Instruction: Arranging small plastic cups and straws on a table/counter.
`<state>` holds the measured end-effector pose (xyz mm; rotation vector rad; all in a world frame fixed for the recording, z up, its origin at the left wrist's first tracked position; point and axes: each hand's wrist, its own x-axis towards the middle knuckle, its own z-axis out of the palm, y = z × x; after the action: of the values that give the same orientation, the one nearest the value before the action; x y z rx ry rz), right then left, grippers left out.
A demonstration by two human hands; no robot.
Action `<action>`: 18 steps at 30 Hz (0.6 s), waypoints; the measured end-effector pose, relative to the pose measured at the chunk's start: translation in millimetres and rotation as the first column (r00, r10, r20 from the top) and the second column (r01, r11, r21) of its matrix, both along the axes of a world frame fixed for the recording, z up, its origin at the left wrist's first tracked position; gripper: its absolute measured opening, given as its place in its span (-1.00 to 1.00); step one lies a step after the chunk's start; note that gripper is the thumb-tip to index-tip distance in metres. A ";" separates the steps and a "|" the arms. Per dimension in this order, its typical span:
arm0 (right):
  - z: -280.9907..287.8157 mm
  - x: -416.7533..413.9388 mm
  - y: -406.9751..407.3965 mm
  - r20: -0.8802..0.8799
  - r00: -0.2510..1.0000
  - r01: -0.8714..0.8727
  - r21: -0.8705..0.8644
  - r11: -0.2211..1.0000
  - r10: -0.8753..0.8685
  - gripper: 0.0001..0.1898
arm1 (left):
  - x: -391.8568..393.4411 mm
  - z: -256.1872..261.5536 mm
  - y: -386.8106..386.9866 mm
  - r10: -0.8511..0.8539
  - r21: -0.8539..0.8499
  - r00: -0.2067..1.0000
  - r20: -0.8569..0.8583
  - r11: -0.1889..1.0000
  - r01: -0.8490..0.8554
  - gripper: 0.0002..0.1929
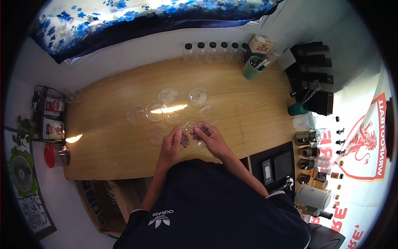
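Note:
Near the table's front edge, my left hand (171, 145) and my right hand (210, 139) are close together, fingers curled. Each seems to hold a small clear piece, perhaps plastic; the fingers partly hide both pieces. Just beneath them lies a round clear lid or dish (193, 146), partly covered by my hands. Several similar clear round pieces lie beyond and beside it on the wooden table (118, 155), among them one at the upper left (168, 96), one at the upper right (197, 97) and one farther left (136, 115). Whether they are lids or shallow dishes, I cannot tell.
Clear bottles with black caps (212, 53) line the wall beside a green cup (253, 68) and a juice carton (260, 44). A digital scale (268, 172) on a black mat, several bottles and a white pitcher (312, 196) stand right. A black wire rack (43, 115) is left.

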<state>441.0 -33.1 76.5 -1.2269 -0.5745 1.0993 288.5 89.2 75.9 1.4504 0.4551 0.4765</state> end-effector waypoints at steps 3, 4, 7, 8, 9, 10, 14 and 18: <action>-1.1 0.3 -0.8 -0.003 1.000 0.012 0.000 1.000 -0.012 -0.79 | -0.2 1.1 -0.3 -0.015 0.011 1.000 -0.001 1.000 0.015 -0.62; -1.4 0.0 -1.0 -0.010 1.000 0.027 -0.004 1.000 -0.027 -0.79 | -0.1 1.5 -0.5 -0.021 0.015 1.000 -0.002 1.000 0.022 -0.63; 1.8 -3.3 0.6 -0.011 0.998 0.068 -0.013 0.998 -0.069 -0.79 | 1.1 2.6 -1.8 -0.039 0.091 0.999 0.001 0.995 0.039 -0.64; 3.4 -4.8 1.5 -0.003 0.996 0.092 -0.018 0.996 -0.092 -0.79 | 1.5 3.0 -2.2 -0.047 0.128 0.999 0.003 0.991 0.046 -0.65; 4.3 -5.3 1.7 0.004 0.993 0.115 -0.024 0.993 -0.115 -0.79 | 1.6 3.5 -2.4 -0.049 0.130 0.999 0.002 0.990 0.049 -0.65; 4.4 -4.6 1.4 0.005 0.993 0.118 -0.022 0.993 -0.118 -0.79 | 2.0 6.0 -2.5 -0.054 0.175 0.998 -0.011 0.983 0.056 -0.65; 1.3 -1.5 0.2 0.012 0.992 0.128 -0.076 0.989 -0.127 -0.77 | 3.0 7.6 -2.8 -0.068 0.247 0.997 -0.039 0.966 0.076 -0.66; -0.2 -3.1 -2.2 0.018 0.994 0.105 -0.047 0.993 -0.104 -0.77 | 1.4 5.8 -3.4 -0.056 0.166 0.998 -0.034 0.984 0.061 -0.63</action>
<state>437.9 -35.3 76.3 -1.2943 -0.4924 1.0209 289.9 85.8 81.7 1.6298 0.4018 0.4551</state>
